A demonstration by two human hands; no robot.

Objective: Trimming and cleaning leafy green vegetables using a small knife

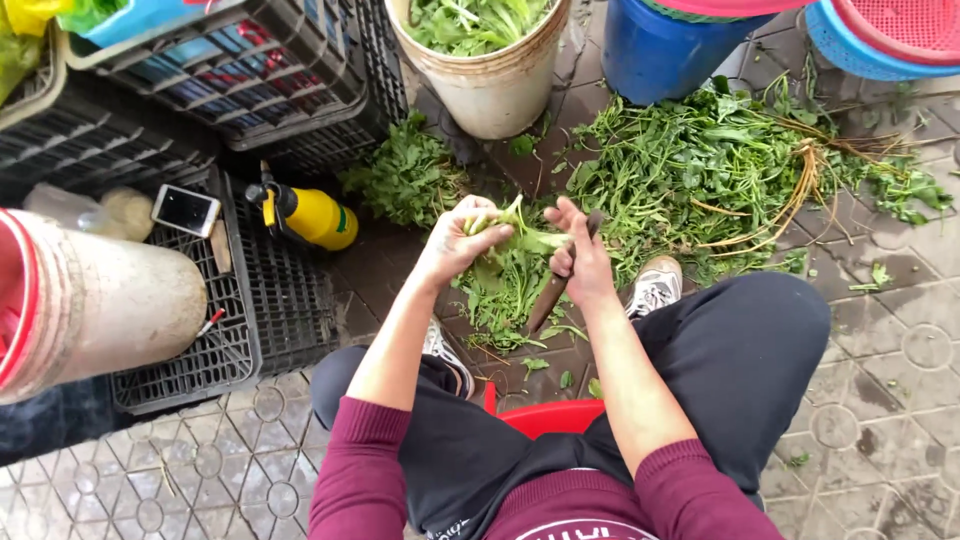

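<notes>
My left hand grips a bunch of leafy green vegetable by its pale stem end, leaves hanging down. My right hand holds a dark-handled knife, blade pointing down and left, with the fingers also touching the stem of the bunch. Both hands meet above the wet paved floor, between my knees. Trimmed leaves lie under the hands, near my shoes.
A big pile of greens lies to the right, a smaller heap to the left. A beige bucket of greens, a blue tub, black crates, a yellow spray bottle, a phone and a red stool surround me.
</notes>
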